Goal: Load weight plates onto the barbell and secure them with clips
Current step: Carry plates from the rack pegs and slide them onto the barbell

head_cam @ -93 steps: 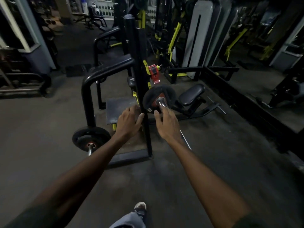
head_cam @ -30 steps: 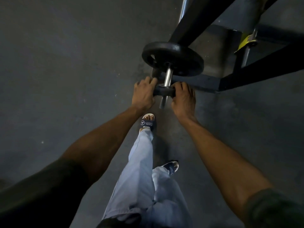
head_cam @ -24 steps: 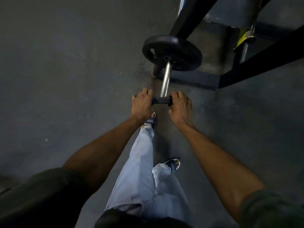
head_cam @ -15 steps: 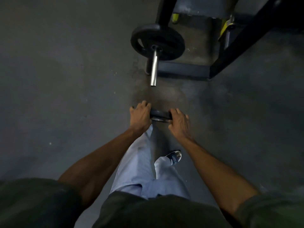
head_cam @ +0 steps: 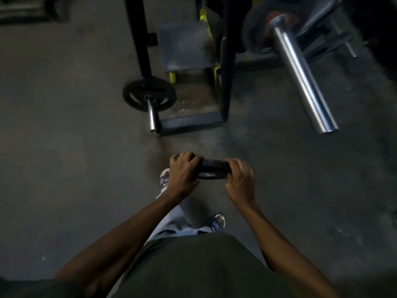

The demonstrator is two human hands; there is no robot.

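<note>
Both hands hold one small black weight plate (head_cam: pixel 212 169) at centre frame, edge-on to the camera, with a metal-ringed hole showing on its near face. Left hand (head_cam: pixel 182 173) grips the plate's left edge, fingers curled over the top rim, knuckles up. Right hand (head_cam: pixel 240 181) grips the right edge, fingers curled over the rim the same way; thumbs hidden on both, can't tell where they sit. Plate is in the air above the grey floor (head_cam: pixel 64 168), clear of both bars. Lower bar sleeve (head_cam: pixel 152 116) in the upper-middle left of frame, short chrome stub pointing toward the camera, with a black plate (head_cam: pixel 149 95) already on it, against the black machine frame (head_cam: pixel 225 82). Second, bigger chrome sleeve (head_cam: pixel 300 74) in the upper right, angled down-right, bare along its visible length, with a dark plate with red centre (head_cam: pixel 255 24) at its far end, blurred. The held plate is well apart from both sleeves, lower in frame than their tips. Grey footplate (head_cam: pixel 184 46) of the machine at top centre, yellow parts (head_cam: pixel 204 20) beside it. Person's light trousers (head_cam: pixel 182 214) and two sandalled feet (head_cam: pixel 217 221) below the hands, dark shirt (head_cam: pixel 193 265) at bottom. No clip can be made out.
</note>
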